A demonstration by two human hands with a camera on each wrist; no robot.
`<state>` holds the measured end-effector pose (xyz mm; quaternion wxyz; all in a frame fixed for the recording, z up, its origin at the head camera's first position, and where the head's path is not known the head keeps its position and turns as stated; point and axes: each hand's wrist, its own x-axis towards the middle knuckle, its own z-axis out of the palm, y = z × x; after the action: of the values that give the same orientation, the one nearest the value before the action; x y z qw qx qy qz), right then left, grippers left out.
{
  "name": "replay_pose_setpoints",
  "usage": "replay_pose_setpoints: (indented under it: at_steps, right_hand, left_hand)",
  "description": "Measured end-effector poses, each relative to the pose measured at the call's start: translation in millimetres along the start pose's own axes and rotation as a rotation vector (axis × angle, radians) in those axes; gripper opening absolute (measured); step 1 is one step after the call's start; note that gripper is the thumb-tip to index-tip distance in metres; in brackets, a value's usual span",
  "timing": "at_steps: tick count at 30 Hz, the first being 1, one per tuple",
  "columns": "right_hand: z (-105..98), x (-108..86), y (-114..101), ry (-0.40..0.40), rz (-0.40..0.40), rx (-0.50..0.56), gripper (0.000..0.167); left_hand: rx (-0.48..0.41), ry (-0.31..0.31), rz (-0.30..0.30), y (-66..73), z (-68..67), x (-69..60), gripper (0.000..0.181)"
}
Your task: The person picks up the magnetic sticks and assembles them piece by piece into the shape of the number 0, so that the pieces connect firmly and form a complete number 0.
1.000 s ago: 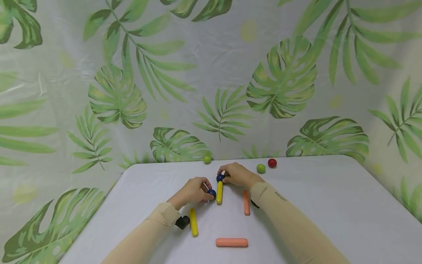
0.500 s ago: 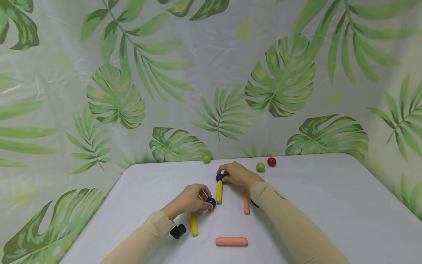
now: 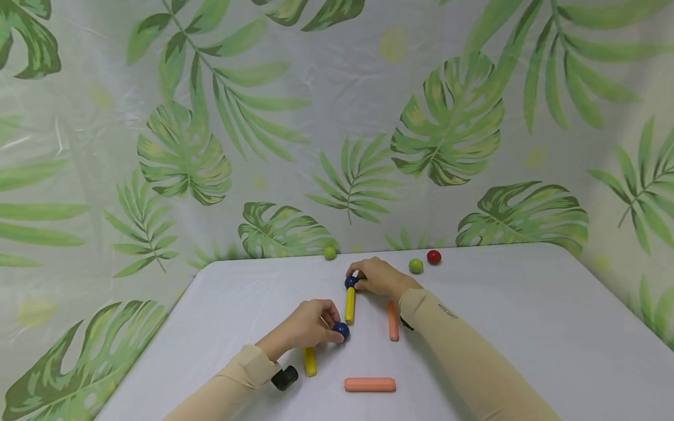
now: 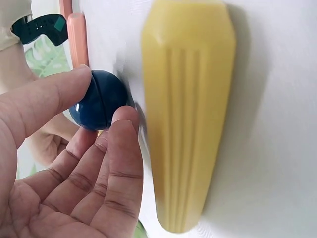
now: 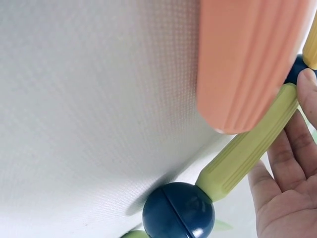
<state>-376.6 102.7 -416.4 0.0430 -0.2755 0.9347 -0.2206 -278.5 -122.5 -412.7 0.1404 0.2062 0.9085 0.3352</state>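
In the head view my left hand pinches a glossy blue ball between thumb and fingers. It sits beside the near end of a yellow rod; I cannot tell if they touch. My right hand grips a second blue ball at that rod's far end. From this ball, in the right wrist view, a pale green rod runs to another blue ball, which the right hand and sleeve hide from the head camera. A second ribbed yellow rod lies close to the left hand.
An orange rod lies by the right sleeve, and another orange rod lies crosswise at the front. Farther back are a green ball, a second green ball and a red ball. A leaf-patterned sheet hangs behind the white table.
My left hand has drawn its blue ball toward me, from beside the middle yellow rod to near its front end. The right hand has kept its grip in the same place.
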Motion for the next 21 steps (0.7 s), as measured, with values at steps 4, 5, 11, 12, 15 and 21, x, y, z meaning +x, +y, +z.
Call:
replay_pose_setpoints:
  at_steps: [4, 5, 11, 12, 15, 21]
  right_hand:
    - [-1.1, -1.2, -0.8, 0.004, -0.009, 0.003, 0.025]
    - [-1.5, -1.5, -1.0, 0.004, -0.011, 0.003, 0.026]
    - [-2.2, -2.4, -1.0, 0.011, -0.022, 0.001, 0.026]
    - [-2.2, -2.4, -0.9, 0.011, -0.021, 0.001, 0.026]
    - [-2.0, -2.0, -0.5, 0.009, -0.012, 0.001, 0.026]
    - [-1.2, -1.2, -0.7, 0.0, 0.004, 0.001, 0.025]
  left_hand:
    - [0.011, 0.003, -0.004, 3.2, 2.2, 1.0, 0.03]
    - [0.012, 0.004, -0.007, 3.9, 2.6, 1.3, 0.03]
    - [0.006, 0.008, -0.014, 6.8, 3.5, 2.6, 0.032]
    - [0.005, 0.008, -0.013, 7.0, 3.5, 2.8, 0.032]
    - [0.006, 0.009, -0.009, 7.4, 3.4, 3.1, 0.032]
    - [0.002, 0.008, -0.01, 6.9, 3.9, 3.0, 0.032]
